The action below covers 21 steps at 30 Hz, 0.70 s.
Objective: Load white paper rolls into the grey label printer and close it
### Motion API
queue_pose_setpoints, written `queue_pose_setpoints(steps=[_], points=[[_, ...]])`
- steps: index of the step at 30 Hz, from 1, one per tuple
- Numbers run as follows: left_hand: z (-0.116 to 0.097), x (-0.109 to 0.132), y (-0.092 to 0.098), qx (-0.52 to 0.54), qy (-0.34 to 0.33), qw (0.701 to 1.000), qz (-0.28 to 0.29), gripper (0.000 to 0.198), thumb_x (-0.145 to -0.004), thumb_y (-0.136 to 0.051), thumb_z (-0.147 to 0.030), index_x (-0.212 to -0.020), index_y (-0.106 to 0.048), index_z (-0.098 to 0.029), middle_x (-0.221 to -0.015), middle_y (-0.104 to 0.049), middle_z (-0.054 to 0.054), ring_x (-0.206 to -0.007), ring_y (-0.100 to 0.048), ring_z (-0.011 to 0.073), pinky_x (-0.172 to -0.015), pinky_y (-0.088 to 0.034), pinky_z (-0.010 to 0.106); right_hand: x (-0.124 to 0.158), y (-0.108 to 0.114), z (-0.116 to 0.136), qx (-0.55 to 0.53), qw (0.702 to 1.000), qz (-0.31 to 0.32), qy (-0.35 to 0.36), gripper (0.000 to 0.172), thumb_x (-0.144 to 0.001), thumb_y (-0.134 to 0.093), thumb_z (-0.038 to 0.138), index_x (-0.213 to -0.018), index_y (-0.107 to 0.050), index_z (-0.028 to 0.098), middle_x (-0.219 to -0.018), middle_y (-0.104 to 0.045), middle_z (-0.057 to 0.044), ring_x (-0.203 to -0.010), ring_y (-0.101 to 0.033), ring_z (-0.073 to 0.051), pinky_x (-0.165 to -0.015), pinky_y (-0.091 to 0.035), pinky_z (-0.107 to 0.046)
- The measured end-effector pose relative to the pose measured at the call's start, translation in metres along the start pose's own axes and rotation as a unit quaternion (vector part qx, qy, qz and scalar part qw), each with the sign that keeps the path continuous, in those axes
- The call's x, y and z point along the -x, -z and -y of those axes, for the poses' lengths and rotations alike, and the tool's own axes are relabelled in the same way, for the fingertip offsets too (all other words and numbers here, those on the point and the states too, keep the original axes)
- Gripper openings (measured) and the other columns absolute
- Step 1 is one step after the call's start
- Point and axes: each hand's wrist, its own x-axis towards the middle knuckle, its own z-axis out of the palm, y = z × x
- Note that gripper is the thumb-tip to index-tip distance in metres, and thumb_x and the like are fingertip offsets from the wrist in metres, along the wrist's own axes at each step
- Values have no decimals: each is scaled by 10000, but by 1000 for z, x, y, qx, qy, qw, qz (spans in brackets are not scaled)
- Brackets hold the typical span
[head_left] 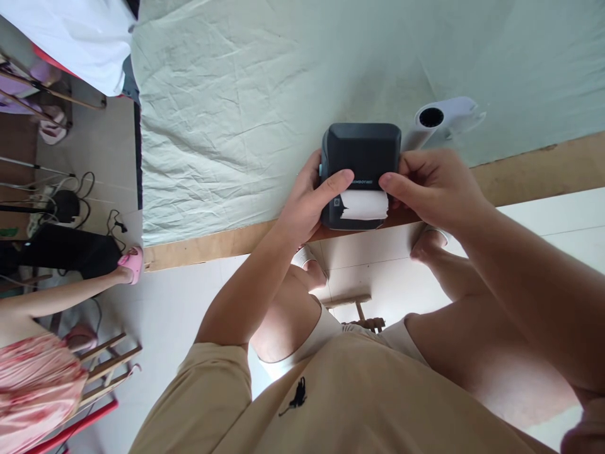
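Both hands hold a small black label printer [363,148] over the near edge of the cloth-covered table. White label paper [365,205] sticks out of its front slot, with a ragged left end. My left hand [314,198] wraps the printer's left side, its thumb lying on top by the printed lettering. My right hand [428,180] grips the right side, the thumb tip beside the lettering and close to the paper; its other fingers are partly hidden. Just beyond my right hand lies a white roll [428,123] with a dark round end and a loose clear-white tail.
A pale green wrinkled cloth [227,126] covers the table, whose bare wooden edge [203,247] runs along the front. At left another person's leg [70,295] in a pink slipper shows near a black box [70,249], cables and a wooden stool [108,362].
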Motion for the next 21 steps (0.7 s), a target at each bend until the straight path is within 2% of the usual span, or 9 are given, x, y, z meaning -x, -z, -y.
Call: queue_pose_setpoints(steps=[6, 10, 13, 16, 21], points=[[0, 2, -2, -6, -16, 1000, -6, 368, -938, -856, -525, -1162, -705, -275, -1053, -798, 18, -1250, -822, 337, -881, -724, 405, -1, -4, 8, 10, 1000, -11, -10, 521, -937, -807, 418, -626, -440, 218, -544, -464, 26, -500, -420, -94, -453, -285, -270], [2, 2, -4, 2, -24, 999, -25, 384, -928, -867, -520, -1202, -723, -293, -1119, -792, 15, -1393, -765, 361, -995, -713, 442, 0, -4, 7, 12, 1000, -26, 11, 551, -938, -813, 470, -624, -438, 215, -544, -444, 28, -508, -377, -82, -459, -250, -273], [4, -1, -4, 16, -44, 998, -32, 270, -1028, -745, -474, -1212, -738, -277, -1223, -786, 13, -1545, -660, 340, -1124, -659, 455, 1, -2, 2, 1, 1000, -15, 20, 575, -944, -782, 609, -649, -478, 220, -568, -509, 14, -523, -438, -98, -461, -281, -272], [6, -7, -2, 41, -51, 998, -23, 353, -1070, -630, -580, -1134, -750, -254, -1278, -813, 27, -1617, -590, 318, -1229, -617, 429, 2, 0, -1, -5, 1000, -2, 18, 609, -932, -752, 724, -675, -509, 228, -594, -568, 1, -534, -497, -119, -467, -333, -280], [8, -14, -2, 58, 16, 993, -101, 480, -1141, -421, -561, -1077, -759, -227, -1158, -858, 44, -1596, -618, 302, -1277, -603, 459, 2, -1, -6, -49, 999, -3, 8, 541, -914, -826, 641, -822, -455, 259, -653, -557, 21, -567, -512, -133, -482, -338, -288]])
